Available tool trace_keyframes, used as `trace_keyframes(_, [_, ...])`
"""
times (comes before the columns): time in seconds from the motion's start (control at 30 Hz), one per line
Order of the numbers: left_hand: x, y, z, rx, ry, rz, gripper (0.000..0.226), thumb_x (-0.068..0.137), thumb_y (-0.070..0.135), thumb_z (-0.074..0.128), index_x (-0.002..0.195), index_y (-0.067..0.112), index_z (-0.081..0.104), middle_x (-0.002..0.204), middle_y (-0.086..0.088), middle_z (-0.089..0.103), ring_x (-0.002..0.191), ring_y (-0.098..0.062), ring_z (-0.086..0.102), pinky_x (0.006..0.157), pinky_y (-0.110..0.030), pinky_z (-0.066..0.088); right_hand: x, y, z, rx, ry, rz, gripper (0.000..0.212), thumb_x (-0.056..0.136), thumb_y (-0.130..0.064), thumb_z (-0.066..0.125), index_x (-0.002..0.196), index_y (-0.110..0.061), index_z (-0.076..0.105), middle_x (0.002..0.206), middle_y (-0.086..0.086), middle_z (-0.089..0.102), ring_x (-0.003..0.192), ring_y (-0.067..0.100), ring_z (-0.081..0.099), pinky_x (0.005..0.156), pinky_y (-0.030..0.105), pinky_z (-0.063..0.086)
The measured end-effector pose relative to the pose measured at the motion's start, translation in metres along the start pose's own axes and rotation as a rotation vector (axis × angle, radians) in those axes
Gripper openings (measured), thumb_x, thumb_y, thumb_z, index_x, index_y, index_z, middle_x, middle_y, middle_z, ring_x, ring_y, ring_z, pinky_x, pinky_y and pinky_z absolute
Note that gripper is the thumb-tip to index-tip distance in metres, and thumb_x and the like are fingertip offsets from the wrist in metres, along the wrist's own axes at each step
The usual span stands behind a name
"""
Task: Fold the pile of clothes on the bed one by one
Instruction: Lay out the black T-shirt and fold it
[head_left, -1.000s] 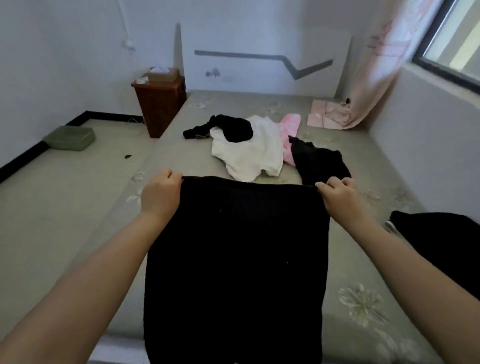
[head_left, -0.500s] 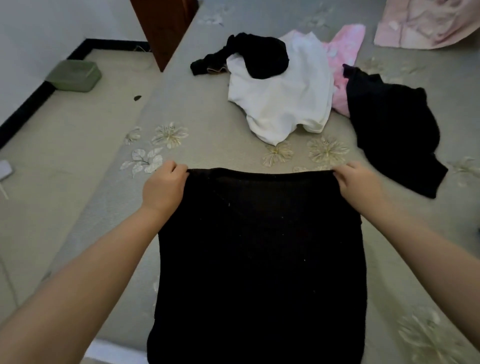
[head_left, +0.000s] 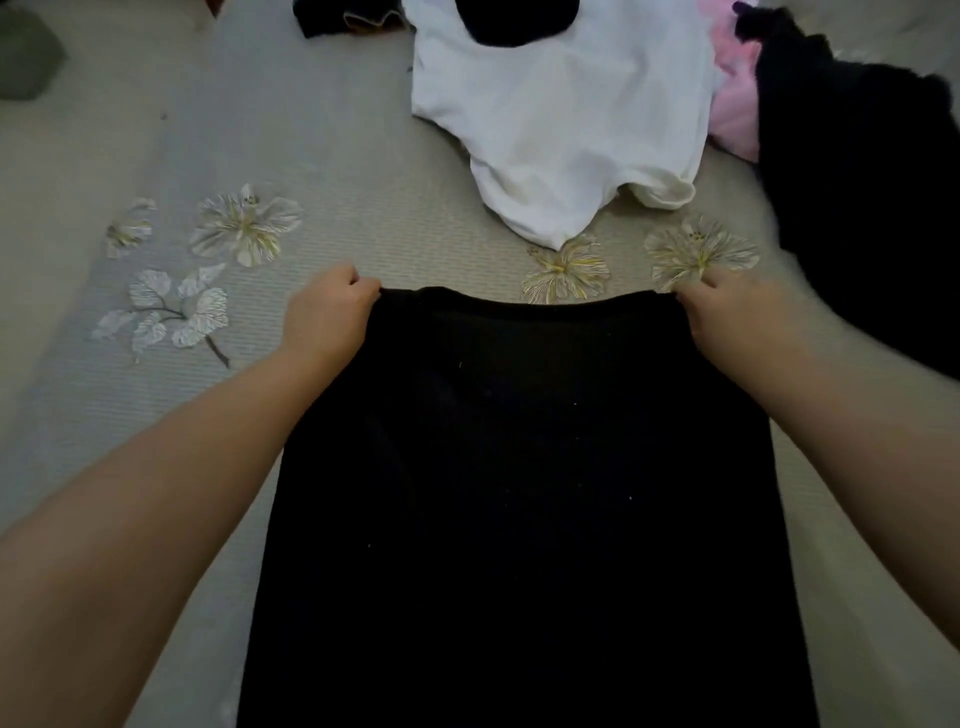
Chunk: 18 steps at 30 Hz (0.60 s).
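Now left hand (head_left: 327, 312), right hand (head_left: 737, 317) each grip black garment (head_left: 519, 493) top corners on bed (head_left: 363, 182).

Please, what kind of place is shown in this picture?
Probably a bedroom at home. A bed with a flower-patterned cover holds loose clothes, such as a white garment, and both hands hold a black garment spread on it.
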<state>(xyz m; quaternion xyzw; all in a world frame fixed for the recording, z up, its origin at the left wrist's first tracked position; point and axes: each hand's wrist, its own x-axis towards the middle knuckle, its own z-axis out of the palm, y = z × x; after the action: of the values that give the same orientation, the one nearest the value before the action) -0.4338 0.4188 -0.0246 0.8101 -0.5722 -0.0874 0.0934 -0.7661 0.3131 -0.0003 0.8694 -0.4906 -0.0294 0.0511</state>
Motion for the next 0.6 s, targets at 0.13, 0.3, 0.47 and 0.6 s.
trace_keyframes(0.13, [0.031,0.003,0.031,0.035,0.015,-0.033,0.021,0.094,0.018,0.041,0.092,0.003,0.055,0.092,-0.018,0.047,0.091,-0.032,0.047,0.06,-0.031,0.02,0.027,-0.001,0.03,-0.034,-0.028,0.129,0.024,0.084,0.002,0.046,0.104,0.004,0.058,0.102,0.026,0.054,0.086,0.04,0.054,0.081,0.044,0.033])
trace_keyframes(0.3, [0.014,0.002,0.083,0.088,-0.137,-0.068,0.043,0.096,0.023,0.039,0.134,0.002,0.035,0.13,-0.022,0.043,0.117,-0.036,0.041,0.09,-0.044,0.034,0.014,-0.046,0.081,0.055,-0.139,0.223,0.041,0.094,-0.022,0.044,0.133,-0.008,0.042,0.135,0.022,0.041,0.124,0.035,0.038,0.106,0.051,0.017])
trace_keyframes(0.47, [-0.028,-0.014,0.094,-0.128,-0.052,-0.149,0.052,0.095,0.027,0.038,0.139,0.0,0.029,0.14,-0.022,0.035,0.129,-0.034,0.033,0.107,-0.045,0.027,-0.034,-0.112,0.095,0.3,-0.07,0.117,0.048,0.091,-0.022,0.051,0.135,-0.005,0.042,0.145,0.023,0.032,0.137,0.038,0.024,0.108,0.059,0.012])
trace_keyframes(0.6, [-0.104,-0.031,0.084,-0.291,-0.07,-0.279,0.052,0.092,0.027,0.046,0.132,-0.005,0.036,0.128,-0.023,0.046,0.119,-0.035,0.042,0.103,-0.042,0.032,-0.094,-0.178,0.082,0.4,-0.001,-0.009,0.045,0.085,-0.027,0.047,0.121,-0.003,0.057,0.131,0.025,0.05,0.123,0.043,0.044,0.096,0.062,0.027])
